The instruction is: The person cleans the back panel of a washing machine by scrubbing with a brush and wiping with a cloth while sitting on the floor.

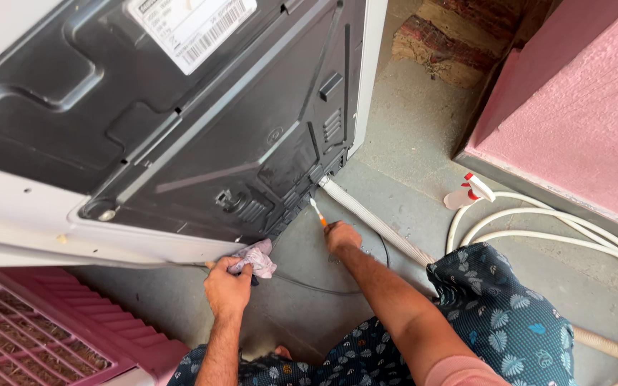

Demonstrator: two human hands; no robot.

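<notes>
Left hand (227, 286) fingers clenched around a crumpled cloth (254, 257) at the washing machine (180, 143) base, while right hand (341, 236) fingers grip an orange-handled screwdriver (318, 213).

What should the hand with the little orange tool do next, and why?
Probably press the thin orange-handled tool onto the bottom corner of the dark grey back panel, since the right hand already points its tip there, near the white ribbed hose. The left hand holds a crumpled pale cloth at the panel's lower edge.
</notes>
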